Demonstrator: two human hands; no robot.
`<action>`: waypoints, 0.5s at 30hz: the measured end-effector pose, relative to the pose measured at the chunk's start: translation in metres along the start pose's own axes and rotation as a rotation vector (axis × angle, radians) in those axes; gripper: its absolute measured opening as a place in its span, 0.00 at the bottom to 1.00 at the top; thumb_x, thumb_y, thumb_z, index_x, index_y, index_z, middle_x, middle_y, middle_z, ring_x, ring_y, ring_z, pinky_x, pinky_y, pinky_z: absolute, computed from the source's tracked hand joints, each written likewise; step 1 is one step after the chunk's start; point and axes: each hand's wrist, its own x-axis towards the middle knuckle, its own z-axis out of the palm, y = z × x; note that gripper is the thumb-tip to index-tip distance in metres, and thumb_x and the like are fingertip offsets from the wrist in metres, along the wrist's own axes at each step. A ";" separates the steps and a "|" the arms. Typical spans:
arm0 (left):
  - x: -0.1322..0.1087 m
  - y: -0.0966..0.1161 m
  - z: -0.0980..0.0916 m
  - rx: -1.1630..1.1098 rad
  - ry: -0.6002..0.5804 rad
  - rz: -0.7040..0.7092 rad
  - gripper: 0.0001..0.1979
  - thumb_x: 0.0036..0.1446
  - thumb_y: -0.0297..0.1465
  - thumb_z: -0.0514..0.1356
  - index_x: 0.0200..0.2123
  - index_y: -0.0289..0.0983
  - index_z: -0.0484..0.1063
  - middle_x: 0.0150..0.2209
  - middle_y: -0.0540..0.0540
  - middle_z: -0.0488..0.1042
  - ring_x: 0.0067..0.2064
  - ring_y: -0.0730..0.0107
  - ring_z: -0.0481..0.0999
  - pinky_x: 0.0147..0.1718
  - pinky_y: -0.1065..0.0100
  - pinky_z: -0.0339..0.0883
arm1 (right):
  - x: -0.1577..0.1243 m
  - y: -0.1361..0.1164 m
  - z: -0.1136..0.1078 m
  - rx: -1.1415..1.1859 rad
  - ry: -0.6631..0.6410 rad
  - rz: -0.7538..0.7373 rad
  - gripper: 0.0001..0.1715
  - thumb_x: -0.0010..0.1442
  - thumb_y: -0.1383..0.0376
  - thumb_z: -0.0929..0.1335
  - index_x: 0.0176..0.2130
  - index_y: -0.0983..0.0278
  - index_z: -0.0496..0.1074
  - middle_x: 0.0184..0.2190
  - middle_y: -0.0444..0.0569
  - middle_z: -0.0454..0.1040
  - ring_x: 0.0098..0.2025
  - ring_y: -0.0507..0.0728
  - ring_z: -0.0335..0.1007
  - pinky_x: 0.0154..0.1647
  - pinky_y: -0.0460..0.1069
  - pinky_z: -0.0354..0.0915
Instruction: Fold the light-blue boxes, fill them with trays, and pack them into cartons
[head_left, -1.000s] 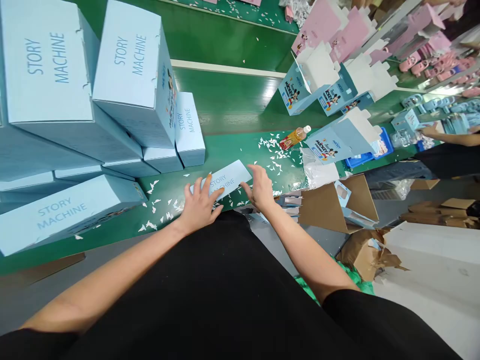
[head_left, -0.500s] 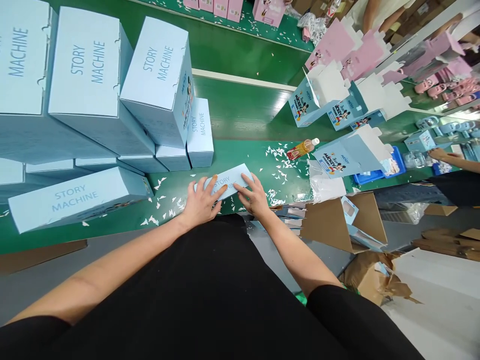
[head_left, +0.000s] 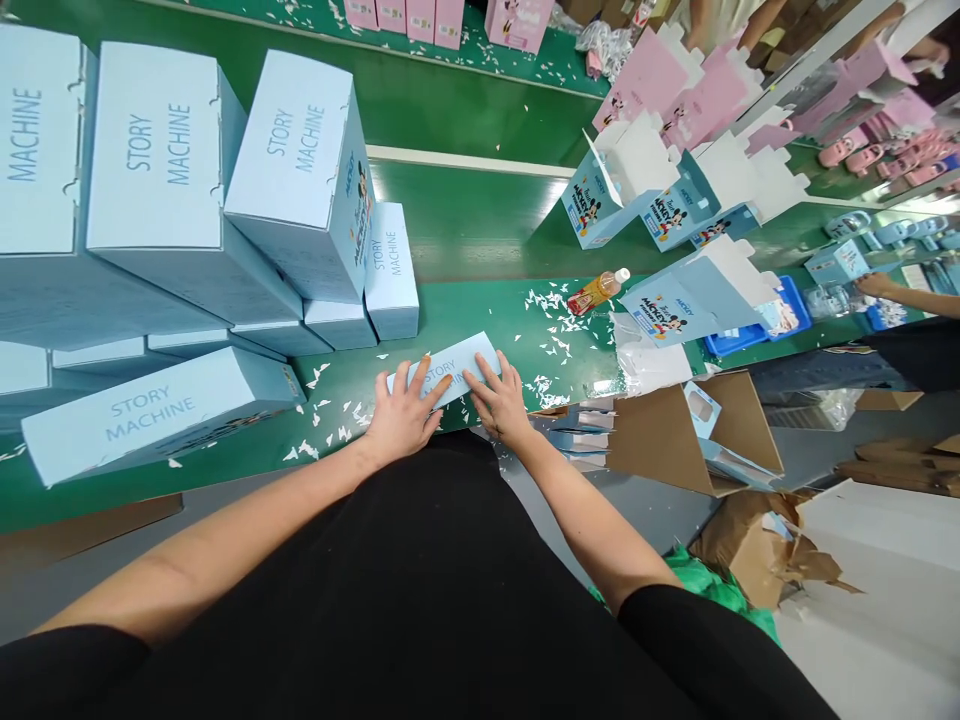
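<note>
A light-blue cardboard box [head_left: 469, 352] with "STORY MACHINE" printed on its top stands at the green table's near edge, close to my body. Over its left end lies my left hand [head_left: 405, 410], fingers spread across the lid and thumb towards the near side. My right hand [head_left: 501, 398] grips the right end, its fingertips on the lid and near edge. Parts of the lettering and the near side are hidden by the fingers. White paper scraps [head_left: 551, 330] are scattered around the box on the table.
Closed blue boxes [head_left: 161, 150] are stacked to the left, one lying nearer [head_left: 150, 410]. On the right are a drink bottle [head_left: 598, 292], open-topped blue boxes [head_left: 694, 297] and a blue tray [head_left: 739, 340]. A large carton [head_left: 649, 440] stands below. A co-worker's hand [head_left: 876, 285] shows far right.
The camera view has shifted slightly. My right fingers have slid a little along the lid; my left hand stays on the box, which has hardly moved.
</note>
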 end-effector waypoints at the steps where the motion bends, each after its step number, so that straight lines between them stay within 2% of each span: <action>1: 0.000 -0.001 -0.002 0.006 -0.020 0.023 0.30 0.64 0.38 0.53 0.68 0.48 0.55 0.71 0.35 0.47 0.66 0.35 0.52 0.56 0.35 0.48 | 0.000 0.000 -0.002 0.008 -0.006 0.009 0.25 0.68 0.63 0.61 0.62 0.51 0.66 0.70 0.43 0.53 0.73 0.69 0.33 0.67 0.72 0.45; 4: 0.000 -0.005 -0.006 0.016 -0.056 0.065 0.32 0.63 0.40 0.54 0.69 0.48 0.52 0.72 0.35 0.43 0.67 0.34 0.50 0.57 0.36 0.48 | 0.002 0.003 -0.003 0.174 0.083 0.146 0.21 0.67 0.56 0.63 0.57 0.52 0.71 0.70 0.47 0.54 0.72 0.67 0.39 0.66 0.69 0.48; 6: -0.001 -0.006 -0.007 0.034 -0.057 0.053 0.32 0.63 0.40 0.55 0.69 0.48 0.52 0.72 0.35 0.41 0.68 0.33 0.49 0.57 0.36 0.49 | 0.002 0.006 0.001 0.400 0.232 0.390 0.24 0.67 0.50 0.61 0.55 0.57 0.71 0.66 0.55 0.59 0.68 0.65 0.51 0.62 0.63 0.59; 8: -0.001 -0.006 -0.006 0.054 -0.053 0.030 0.32 0.63 0.38 0.55 0.69 0.48 0.52 0.72 0.34 0.41 0.68 0.33 0.49 0.56 0.36 0.50 | 0.001 0.008 0.008 0.663 0.292 0.690 0.31 0.66 0.45 0.58 0.52 0.62 0.71 0.57 0.59 0.69 0.58 0.63 0.67 0.51 0.57 0.69; 9: -0.001 -0.005 -0.006 0.057 -0.048 0.020 0.31 0.63 0.38 0.55 0.68 0.48 0.53 0.72 0.34 0.41 0.67 0.34 0.50 0.56 0.36 0.50 | 0.001 0.007 0.012 0.789 0.249 0.812 0.33 0.65 0.42 0.57 0.49 0.63 0.71 0.51 0.59 0.73 0.50 0.62 0.73 0.45 0.55 0.72; 11: -0.001 -0.003 -0.004 0.057 -0.031 0.002 0.31 0.62 0.37 0.55 0.68 0.49 0.55 0.72 0.34 0.42 0.67 0.34 0.51 0.56 0.37 0.51 | 0.001 0.004 0.021 1.002 0.073 0.938 0.35 0.60 0.37 0.59 0.39 0.64 0.71 0.39 0.55 0.77 0.36 0.59 0.77 0.35 0.52 0.72; 13: -0.001 0.000 -0.003 0.067 -0.014 -0.015 0.30 0.62 0.37 0.55 0.67 0.49 0.55 0.72 0.34 0.43 0.66 0.34 0.53 0.55 0.38 0.52 | 0.005 0.000 0.030 1.128 -0.041 0.937 0.36 0.56 0.34 0.61 0.31 0.63 0.69 0.30 0.51 0.77 0.28 0.56 0.75 0.32 0.50 0.70; 15: -0.001 0.005 -0.001 0.097 -0.004 -0.048 0.30 0.63 0.37 0.54 0.67 0.49 0.56 0.71 0.33 0.45 0.65 0.34 0.56 0.54 0.39 0.54 | 0.011 -0.004 0.035 1.162 -0.019 0.875 0.36 0.55 0.33 0.62 0.28 0.62 0.68 0.27 0.49 0.75 0.26 0.55 0.73 0.32 0.50 0.70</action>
